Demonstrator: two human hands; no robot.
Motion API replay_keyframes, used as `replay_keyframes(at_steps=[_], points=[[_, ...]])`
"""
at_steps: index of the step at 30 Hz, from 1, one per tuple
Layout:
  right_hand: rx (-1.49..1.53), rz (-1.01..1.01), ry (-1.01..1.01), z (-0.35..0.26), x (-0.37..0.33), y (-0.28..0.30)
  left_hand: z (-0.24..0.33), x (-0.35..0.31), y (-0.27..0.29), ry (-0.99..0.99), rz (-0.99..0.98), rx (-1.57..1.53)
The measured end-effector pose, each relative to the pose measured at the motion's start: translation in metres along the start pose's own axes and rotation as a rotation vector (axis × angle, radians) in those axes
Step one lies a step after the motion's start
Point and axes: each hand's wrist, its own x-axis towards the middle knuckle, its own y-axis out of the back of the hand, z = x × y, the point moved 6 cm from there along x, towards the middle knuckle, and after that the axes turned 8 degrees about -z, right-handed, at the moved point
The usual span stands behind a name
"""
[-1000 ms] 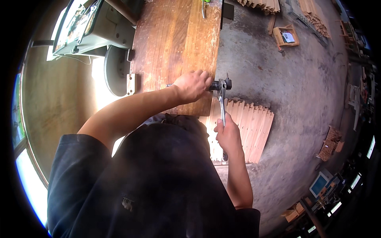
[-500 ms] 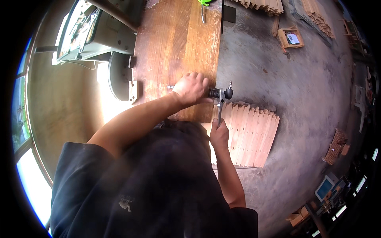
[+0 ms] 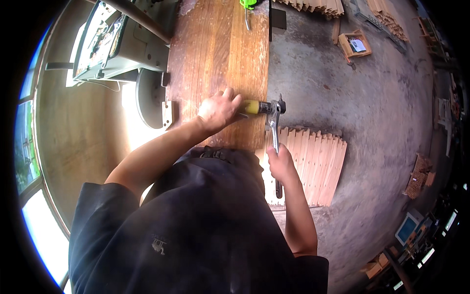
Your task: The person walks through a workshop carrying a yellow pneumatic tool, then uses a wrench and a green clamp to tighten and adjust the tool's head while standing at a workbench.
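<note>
Across the right edge of the wooden bench (image 3: 218, 54) lies a hand-held tool with a yellow-and-black barrel (image 3: 252, 107). At its right end is a dark angled head (image 3: 281, 107) with a thin tip pointing up. My left hand (image 3: 219, 110) is closed round the left part of the barrel and covers it. In my right hand (image 3: 281, 164) is a long metal wrench (image 3: 275, 128), its handle end showing below the fist. The wrench's jaw sits at the barrel's collar, just left of the angled head; its exact fit is too small to tell.
Wooden slats (image 3: 313, 166) lie in a row right of the bench. A green-handled tool (image 3: 247, 6) is at its far end. A small wooden box (image 3: 356, 44) stands on the floor, with slat stacks (image 3: 316, 6) at the back. A grey machine (image 3: 139, 59) stands left.
My left hand has shifted left, uncovering the barrel's yellow part. My right hand has moved right and slightly nearer, with more of the wrench showing on both sides of it.
</note>
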Motion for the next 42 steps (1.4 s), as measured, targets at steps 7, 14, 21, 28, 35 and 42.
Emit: replay_keyframes(at_steps=[7, 14, 21, 28, 35, 42], points=[[0.471, -0.267, -0.166, -0.034, -0.018, 0.009, -0.002, 0.005, 0.022, -0.109, 0.314, 0.024], [0.566, -0.282, -0.216, -0.054, -0.025, 0.017, -0.009, 0.019, 0.007, -0.064, 0.214, 0.036], [0.666, -0.379, -0.230, -0.058, -0.022, 0.026, -0.012, 0.019, 0.012, -0.177, 0.253, 0.057], [0.754, -0.451, -0.321, -0.073, -0.017, 0.047, -0.008, 0.031, 0.021, -0.202, 0.290, 0.119], [0.475, -0.307, -0.205, -0.089, -0.009, 0.041, -0.022, 0.037, 0.014, -0.170, 0.284, -0.011], [0.245, -0.204, -0.144, -0.072, -0.001, 0.032, -0.021, 0.031, 0.010, -0.189, 0.303, 0.063]])
